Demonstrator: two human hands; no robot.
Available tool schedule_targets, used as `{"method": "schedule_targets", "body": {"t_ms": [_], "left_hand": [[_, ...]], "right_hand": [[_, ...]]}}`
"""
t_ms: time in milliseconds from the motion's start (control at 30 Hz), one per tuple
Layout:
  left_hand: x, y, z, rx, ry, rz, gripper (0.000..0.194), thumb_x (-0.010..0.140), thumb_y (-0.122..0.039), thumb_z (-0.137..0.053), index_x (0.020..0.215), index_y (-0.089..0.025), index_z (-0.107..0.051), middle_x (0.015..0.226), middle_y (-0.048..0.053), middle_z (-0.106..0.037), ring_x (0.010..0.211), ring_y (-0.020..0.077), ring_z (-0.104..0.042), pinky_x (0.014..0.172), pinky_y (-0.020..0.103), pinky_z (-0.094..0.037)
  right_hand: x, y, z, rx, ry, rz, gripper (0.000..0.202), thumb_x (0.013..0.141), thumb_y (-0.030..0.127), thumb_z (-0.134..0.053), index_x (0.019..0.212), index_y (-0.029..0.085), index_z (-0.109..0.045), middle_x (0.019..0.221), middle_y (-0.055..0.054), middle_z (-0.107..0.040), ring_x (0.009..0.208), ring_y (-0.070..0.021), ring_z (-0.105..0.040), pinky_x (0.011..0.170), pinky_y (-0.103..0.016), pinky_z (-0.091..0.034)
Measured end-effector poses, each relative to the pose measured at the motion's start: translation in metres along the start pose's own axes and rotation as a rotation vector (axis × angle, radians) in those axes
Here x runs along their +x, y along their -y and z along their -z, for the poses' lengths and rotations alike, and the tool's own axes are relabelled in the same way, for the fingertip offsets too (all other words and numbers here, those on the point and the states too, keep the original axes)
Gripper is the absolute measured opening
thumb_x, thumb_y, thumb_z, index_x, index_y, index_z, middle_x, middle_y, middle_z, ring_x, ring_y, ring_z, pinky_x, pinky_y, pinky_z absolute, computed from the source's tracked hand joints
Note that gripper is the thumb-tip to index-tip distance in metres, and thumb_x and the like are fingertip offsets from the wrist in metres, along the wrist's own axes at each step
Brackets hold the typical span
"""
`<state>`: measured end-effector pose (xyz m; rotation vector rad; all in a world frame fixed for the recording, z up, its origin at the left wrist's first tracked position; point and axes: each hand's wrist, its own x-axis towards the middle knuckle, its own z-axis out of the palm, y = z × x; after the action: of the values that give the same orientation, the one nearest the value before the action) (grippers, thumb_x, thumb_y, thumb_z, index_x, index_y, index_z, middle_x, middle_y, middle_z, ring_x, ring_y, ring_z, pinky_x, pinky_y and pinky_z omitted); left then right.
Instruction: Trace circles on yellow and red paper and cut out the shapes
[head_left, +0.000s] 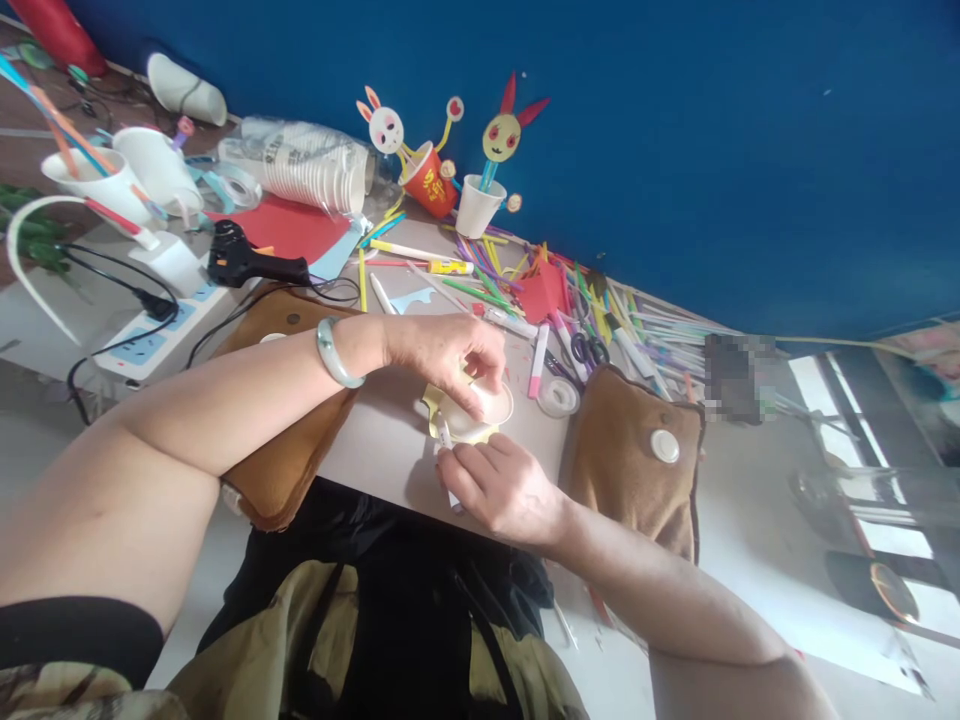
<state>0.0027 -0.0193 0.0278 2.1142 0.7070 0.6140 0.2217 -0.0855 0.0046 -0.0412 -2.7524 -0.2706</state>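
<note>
Fingers of our left hand (454,358) bend down over a white round object (496,404) in the head view; they reach its surface, but we cannot tell whether they grip it or only press. Our knuckles cover part of it, so we cannot say for sure whether it is a cup. It lies near the front edge of the worktop (375,425), over yellow paper (430,408) that shows only as scraps around its rim. Our right hand (499,485) is closed around a white pen (444,436), its middle hidden by our fingers; its upper end is beside the paper, and we cannot make out whether it touches.

Our left forearm crosses a brown cushion (322,430) and hides much of it; our right forearm covers the lower part of a second cushion (626,450). Behind, straws and pens overlap too thickly for us to separate, with scissors (590,350) partly buried. A pixelated patch masks something farther right. Wrinkled plastic (259,135) blurs the stacked cups (315,180), and the right edge smears.
</note>
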Motion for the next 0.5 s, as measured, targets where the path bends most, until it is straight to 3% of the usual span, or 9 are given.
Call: {"method": "schedule_targets", "body": {"t_ms": [500], "left_hand": [[-0.0005, 0.0019, -0.0014, 0.040, -0.013, 0.010, 0.026, 0.068, -0.037, -0.084, 0.084, -0.019, -0.077, 0.086, 0.004, -0.067, 0.078, 0.0149, -0.060, 0.071, 0.026, -0.043]], "right_hand": [[0.0017, -0.0009, -0.0010, 0.007, -0.041, 0.027, 0.014, 0.093, 0.017, -0.051, 0.087, 0.012, -0.063, 0.064, -0.001, -0.053, 0.054, -0.0136, -0.043, 0.053, -0.032, -0.028]]}}
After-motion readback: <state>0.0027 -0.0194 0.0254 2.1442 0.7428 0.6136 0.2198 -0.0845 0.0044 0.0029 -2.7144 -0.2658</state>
